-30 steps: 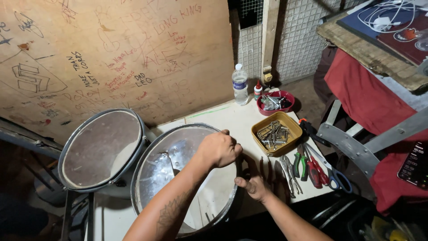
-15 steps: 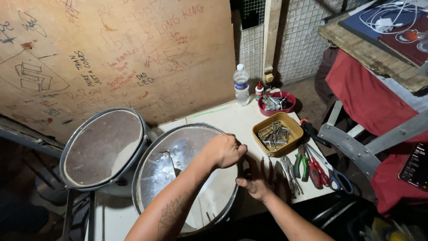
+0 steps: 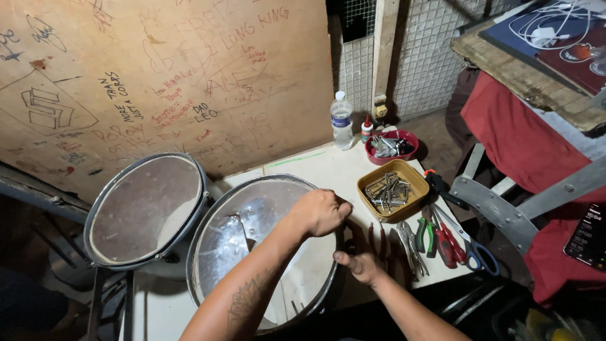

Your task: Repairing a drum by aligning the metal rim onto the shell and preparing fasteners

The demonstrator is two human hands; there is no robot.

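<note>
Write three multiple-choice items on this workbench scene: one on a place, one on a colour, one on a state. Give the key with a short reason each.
1. Where does the bottle stand?
A. Inside the near drum
B. At the back of the table, by the board wall
C. In the yellow tray

2. What colour is the bowl of metal parts behind the yellow tray?
A. Red
B. Blue
C. White

3. How is the left hand?
A. Flat and open on the far drum
B. Closed in a fist at the near drum rim
C. Holding the scissors

Key:
1 B, the bottle stands upright at the table's far edge near the wall.
2 A, the bowl's rim shows red.
3 B, the fingers are curled shut at the drum's right rim; what they pinch is hidden.
</note>
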